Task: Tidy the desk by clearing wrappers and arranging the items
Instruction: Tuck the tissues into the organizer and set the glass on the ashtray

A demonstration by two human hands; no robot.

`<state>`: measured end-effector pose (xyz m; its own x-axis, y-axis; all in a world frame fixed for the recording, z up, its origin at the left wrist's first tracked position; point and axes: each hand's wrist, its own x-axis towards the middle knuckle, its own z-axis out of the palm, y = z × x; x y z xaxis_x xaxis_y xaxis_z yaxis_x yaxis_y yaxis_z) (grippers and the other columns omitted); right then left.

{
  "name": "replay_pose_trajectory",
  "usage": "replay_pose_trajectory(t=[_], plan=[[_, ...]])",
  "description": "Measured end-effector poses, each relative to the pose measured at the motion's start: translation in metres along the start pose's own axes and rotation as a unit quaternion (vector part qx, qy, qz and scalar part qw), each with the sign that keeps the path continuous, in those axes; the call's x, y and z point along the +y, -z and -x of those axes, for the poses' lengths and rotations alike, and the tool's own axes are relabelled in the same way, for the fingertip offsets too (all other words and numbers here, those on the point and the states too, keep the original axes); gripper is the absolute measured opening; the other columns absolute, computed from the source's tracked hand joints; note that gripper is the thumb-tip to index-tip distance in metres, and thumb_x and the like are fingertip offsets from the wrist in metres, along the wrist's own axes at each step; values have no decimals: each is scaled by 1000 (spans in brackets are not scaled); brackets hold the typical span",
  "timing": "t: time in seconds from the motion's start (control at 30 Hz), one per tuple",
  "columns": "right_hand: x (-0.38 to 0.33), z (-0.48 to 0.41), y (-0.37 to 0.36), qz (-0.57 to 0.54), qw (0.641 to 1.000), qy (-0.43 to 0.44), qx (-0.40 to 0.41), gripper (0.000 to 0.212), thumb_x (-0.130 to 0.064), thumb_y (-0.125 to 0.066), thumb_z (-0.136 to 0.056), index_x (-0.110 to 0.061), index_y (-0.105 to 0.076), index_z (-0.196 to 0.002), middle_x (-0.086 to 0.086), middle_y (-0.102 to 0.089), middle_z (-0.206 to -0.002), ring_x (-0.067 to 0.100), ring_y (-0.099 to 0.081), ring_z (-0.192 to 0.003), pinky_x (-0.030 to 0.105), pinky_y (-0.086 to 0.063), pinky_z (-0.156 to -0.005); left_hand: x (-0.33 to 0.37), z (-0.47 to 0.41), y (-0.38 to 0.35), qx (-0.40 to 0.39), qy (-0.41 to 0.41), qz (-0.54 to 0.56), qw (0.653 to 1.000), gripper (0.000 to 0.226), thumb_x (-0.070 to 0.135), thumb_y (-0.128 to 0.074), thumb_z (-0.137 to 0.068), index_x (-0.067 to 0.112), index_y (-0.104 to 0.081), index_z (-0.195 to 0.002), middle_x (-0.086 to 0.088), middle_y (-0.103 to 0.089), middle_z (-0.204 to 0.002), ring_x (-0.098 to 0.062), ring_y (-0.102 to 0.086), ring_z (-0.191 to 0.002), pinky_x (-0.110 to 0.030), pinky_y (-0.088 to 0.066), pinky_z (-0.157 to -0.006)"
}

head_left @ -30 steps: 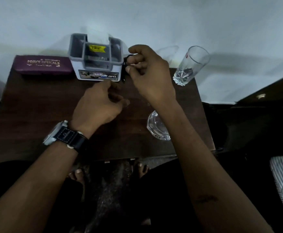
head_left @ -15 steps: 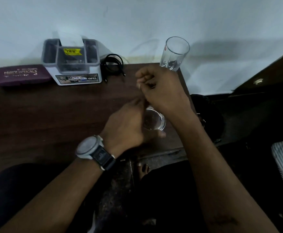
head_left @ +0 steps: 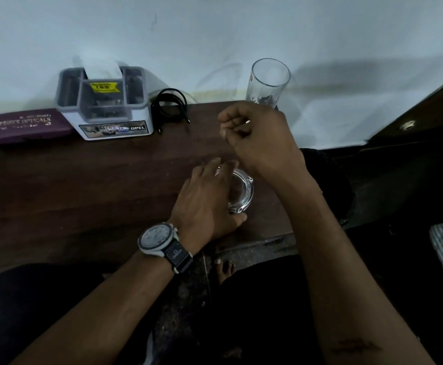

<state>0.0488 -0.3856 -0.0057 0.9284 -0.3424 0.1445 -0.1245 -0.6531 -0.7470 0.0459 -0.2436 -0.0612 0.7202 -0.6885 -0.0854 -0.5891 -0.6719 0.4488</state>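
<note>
change: both hands have left the far edge of the desk surface point(head_left: 83, 185) since the earlier frame. the right hand point(head_left: 257, 138) has come away from the black cable point(head_left: 171, 104), and the left hand point(head_left: 207, 198) has crossed to the glass ashtray point(head_left: 242, 191).
left hand: fingers lie over the ashtray's far rim and the thumb hooks its near side, so it grips the dish, probably to steady or shift it. a watch point(head_left: 160, 239) sits on the wrist.
right hand: raised just beyond the ashtray, fingers curled in against the thumb. a small pale scrap point(head_left: 248, 121) shows between them, seemingly pinched and too small to identify.
ashtray: on the surface near the right edge, towards the near right corner, part hidden under the left hand.
judgement: the scrap looks bound for the ashtray, held ready as a catch-all. this is not certain.
cable: coiled loosely at the far edge, just beside the organiser point(head_left: 104, 101), its plug ends trailing forward.
organiser: at the far edge against the wall, with white tissue standing in its back slot.
spectacle case point(head_left: 25, 125): at the far left corner, touching or just beside the organiser.
tumbler point(head_left: 269, 80): upright at the far right corner, base hidden behind the right hand.
remaining: the far-edge row looks settled; the ashtray is not yet placed.
</note>
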Motion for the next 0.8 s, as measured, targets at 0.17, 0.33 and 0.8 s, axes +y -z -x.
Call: replay_pose_trajectory(t=[0.17, 0.33, 0.8], plan=[[1, -1, 10, -47, 997, -47, 35, 15, -23, -74, -93, -23, -75, -107, -20, -71, -89, -13, -65, -83, 3, -48, -76, -13, -6, 16, 98, 93, 199, 971, 101, 42, -96, -54, 27, -47, -142, 4, -64, -132, -20, -63, -120, -32, -52, -100], [-10, -1, 19, -253, 937, -226, -83, 54, -59, -70, -88, -30, -63, -133, -8, -68, -131, 15, -65, -122, 45, -55, -103, -27, -15, 53, 191, 134, 427, 873, 116, 50, -96, -51, 31, -34, -148, 12, -58, -132, 9, -59, -115, -8, -47, -95], [-3, -5, -16, -53, 973, -166, -152, 125, -59, -87, -42, -28, -39, -153, -2, -61, -133, 15, -62, -122, 36, -54, -104, -64, -2, 71, 79, 68, 216, 971, 129, 41, -99, -59, 31, -21, -161, 0, -34, -160, -12, -39, -147, -24, -31, -116]])
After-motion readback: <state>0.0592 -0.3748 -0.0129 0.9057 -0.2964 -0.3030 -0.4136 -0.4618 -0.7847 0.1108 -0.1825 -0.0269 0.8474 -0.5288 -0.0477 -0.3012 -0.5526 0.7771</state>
